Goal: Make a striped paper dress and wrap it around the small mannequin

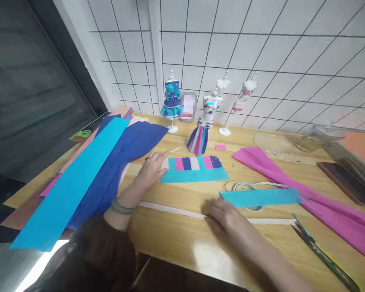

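Observation:
My left hand lies flat with fingers stretched out, its thumb and fingers at the left end of a striped piece in pink, navy, white and turquoise. A turquoise band runs along that piece's near edge. By the fingertips is a thin white strip. My right hand rests on the table with its fingers curled together over a long white tape; the fingertips are hidden. Just beyond it, a loose turquoise strip lies on a coil of white cord.
Open scissors lie at right, near pink cloth and a dark phone. Blue cloth and a long turquoise sheet cover the left. Behind stand small dress forms, one in a blue dress, another in a striped skirt.

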### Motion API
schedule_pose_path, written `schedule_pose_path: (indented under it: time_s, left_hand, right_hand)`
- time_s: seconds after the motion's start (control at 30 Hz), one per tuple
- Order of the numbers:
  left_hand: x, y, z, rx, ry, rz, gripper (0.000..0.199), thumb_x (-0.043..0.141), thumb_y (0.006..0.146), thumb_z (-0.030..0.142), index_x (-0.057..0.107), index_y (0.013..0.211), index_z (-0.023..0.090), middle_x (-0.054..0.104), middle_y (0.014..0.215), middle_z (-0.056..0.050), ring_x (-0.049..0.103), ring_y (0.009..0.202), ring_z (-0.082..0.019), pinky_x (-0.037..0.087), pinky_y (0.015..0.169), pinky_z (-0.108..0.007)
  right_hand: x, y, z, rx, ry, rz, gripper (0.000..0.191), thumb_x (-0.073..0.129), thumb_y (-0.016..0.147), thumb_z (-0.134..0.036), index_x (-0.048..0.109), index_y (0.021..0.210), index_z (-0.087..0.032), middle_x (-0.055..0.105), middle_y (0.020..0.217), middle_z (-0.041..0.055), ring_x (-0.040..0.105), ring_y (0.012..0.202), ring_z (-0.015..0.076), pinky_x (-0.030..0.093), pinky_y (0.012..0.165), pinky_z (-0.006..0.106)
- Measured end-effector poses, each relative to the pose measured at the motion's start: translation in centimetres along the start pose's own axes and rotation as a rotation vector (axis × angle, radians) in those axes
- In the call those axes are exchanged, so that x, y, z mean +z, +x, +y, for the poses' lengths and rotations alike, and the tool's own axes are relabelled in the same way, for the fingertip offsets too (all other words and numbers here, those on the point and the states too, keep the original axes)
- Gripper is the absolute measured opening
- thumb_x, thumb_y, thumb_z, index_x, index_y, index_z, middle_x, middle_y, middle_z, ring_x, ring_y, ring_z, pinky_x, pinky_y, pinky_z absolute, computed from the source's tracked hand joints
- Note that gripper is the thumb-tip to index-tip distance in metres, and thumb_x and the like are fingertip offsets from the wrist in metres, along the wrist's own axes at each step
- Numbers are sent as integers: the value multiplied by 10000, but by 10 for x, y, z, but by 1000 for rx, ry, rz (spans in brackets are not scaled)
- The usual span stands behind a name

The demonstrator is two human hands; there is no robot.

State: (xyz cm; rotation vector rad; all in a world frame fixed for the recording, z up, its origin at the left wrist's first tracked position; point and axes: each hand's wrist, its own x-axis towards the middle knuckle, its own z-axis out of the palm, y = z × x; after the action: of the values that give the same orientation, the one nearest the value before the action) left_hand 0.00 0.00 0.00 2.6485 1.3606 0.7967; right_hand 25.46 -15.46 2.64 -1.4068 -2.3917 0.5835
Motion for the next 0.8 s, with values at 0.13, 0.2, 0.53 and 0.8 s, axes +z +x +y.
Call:
schedule_pose_path:
  time_s: [0.13,0.2,0.53,0.8]
  left_hand:
    - [-1,1,1,29,-21,54,452,612,829,230,512,1264,156,591,1147,-117,513,1096,-254,422,932,-405]
    - [-1,1,2,56,-68,103,352,579,853,248,564,1194,162,613,1103,-108,538,1053,-241,427,913,-402]
    - [0,2,6,106,-275,181,192,517,887,228,651,992,139,683,894,-90,599,866,-196,461,799,-349]
    - [5,3,13,184,-295,160,167,531,875,197,672,943,139,697,888,-93,620,884,-199,468,814,-342]
  right_hand:
    - [0,-1,-11,14,-7,-11,189,426,917,-120,607,879,-161,593,856,65,560,844,197,459,795,379]
    - [-1,-4,-16,33,-5,-7,175,443,915,-134,614,892,-163,598,873,71,568,850,203,473,779,369]
    - [-30,-45,51,157,-330,211,167,468,915,-210,631,928,-177,661,886,78,601,827,218,495,716,349]
    - [-40,-79,110,301,-643,275,400,409,816,-32,591,1153,-147,659,1152,105,554,1038,275,461,800,394]
